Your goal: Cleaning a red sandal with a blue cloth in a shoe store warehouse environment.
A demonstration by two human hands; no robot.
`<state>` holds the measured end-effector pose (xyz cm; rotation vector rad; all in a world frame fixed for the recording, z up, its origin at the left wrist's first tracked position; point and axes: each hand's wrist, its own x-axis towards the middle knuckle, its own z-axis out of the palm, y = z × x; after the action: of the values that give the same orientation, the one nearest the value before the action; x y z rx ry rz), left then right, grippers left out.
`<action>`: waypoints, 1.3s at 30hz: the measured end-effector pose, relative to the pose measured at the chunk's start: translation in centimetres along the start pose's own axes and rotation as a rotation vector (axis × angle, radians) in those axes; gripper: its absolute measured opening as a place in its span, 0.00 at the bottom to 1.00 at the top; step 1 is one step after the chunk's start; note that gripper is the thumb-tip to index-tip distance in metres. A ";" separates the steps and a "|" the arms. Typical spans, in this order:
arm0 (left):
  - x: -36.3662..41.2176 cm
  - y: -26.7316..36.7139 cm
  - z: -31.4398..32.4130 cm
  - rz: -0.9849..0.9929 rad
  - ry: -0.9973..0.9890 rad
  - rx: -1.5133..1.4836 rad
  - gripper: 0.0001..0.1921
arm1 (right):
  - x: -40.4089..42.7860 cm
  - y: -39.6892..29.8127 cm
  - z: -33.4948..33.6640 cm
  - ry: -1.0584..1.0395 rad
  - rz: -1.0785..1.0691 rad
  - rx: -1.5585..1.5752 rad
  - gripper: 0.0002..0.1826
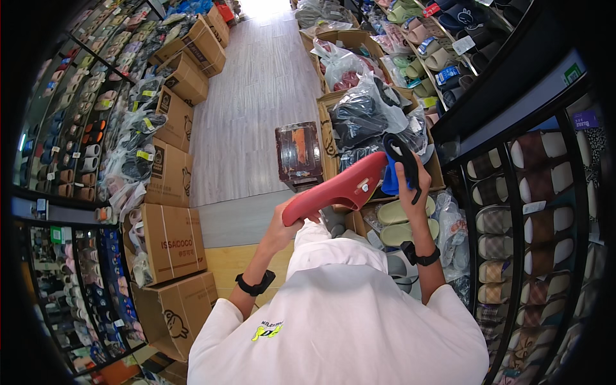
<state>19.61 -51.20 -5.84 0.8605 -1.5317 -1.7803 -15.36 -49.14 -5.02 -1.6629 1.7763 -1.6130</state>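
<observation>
A red slide slipper is held up in front of my chest, tilted, with its far end up and to the right. My left hand grips its near end. A small light ornament sits on the side of its strap. My right hand holds a bundled black strap-like item with a blue piece, seemingly cloth, beside it. This bundle is close to the slipper's far end; whether they touch I cannot tell. Each of my wrists wears a black band.
A worn dark wooden stool stands ahead on the grey plank floor. Cardboard boxes line the left; open cartons of bagged footwear line the right. Pale green slippers lie near my right forearm. Slipper racks flank both sides.
</observation>
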 end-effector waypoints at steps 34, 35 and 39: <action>0.3 2.3 1.0 0.041 0.074 0.142 0.40 | 1.0 -7.3 1.8 -0.196 -0.437 -0.174 0.30; 0.2 2.4 1.1 0.043 0.079 0.143 0.40 | 0.9 -7.1 2.0 -0.151 -0.362 -0.184 0.30; 0.7 2.5 1.5 0.039 0.080 0.146 0.42 | -0.1 -8.5 2.2 -0.223 -0.483 -0.208 0.31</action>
<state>18.09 -51.15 -3.27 0.9537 -1.6307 -1.6025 -8.90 -48.17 0.83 -2.4093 1.5536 -1.3620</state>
